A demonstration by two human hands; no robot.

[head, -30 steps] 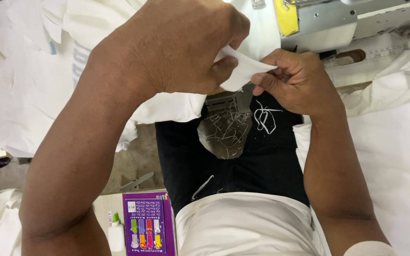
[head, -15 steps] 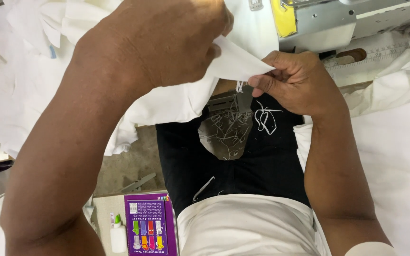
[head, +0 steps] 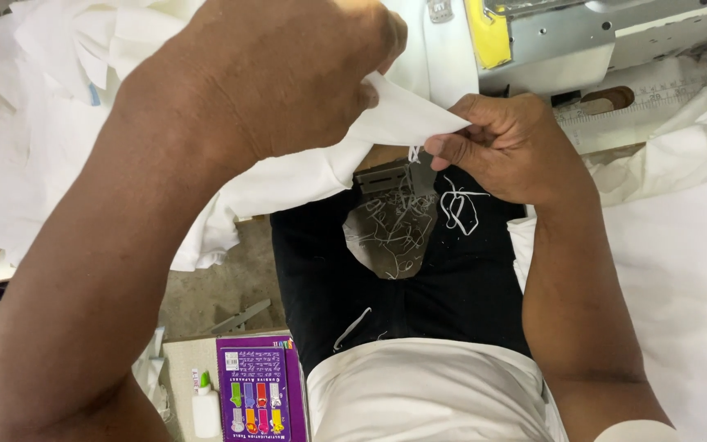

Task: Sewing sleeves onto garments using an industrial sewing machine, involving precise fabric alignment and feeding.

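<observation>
The right hand (head: 509, 147) has its grip pinched on the pointed corner of a white fabric piece (head: 403, 119), thumb and forefinger closed over the tip just above the lap. The left hand (head: 288, 74) is clenched on the same fabric piece from the other side; its fingertips are folded under the cloth and cannot be seen, and its forearm fills much of the left of the view, hiding what lies beneath. The fabric piece is held stretched between the two hands, in the air, and runs on into a larger heap of white cloth (head: 59, 106) at upper left, where one layer cannot be told from the next.

Below the hands, black trousers (head: 468, 286) carry loose white thread scraps (head: 456, 209) and a greyish patch littered with thread that is hard to make out. Behind the right hand stands a grey sewing machine (head: 583, 41), cut off by the top edge, with a yellow part (head: 491, 33) on it. At lower left a purple box (head: 257, 389) and a small white glue bottle (head: 204, 409) sit on a pale surface, both partly cut by the bottom edge.
</observation>
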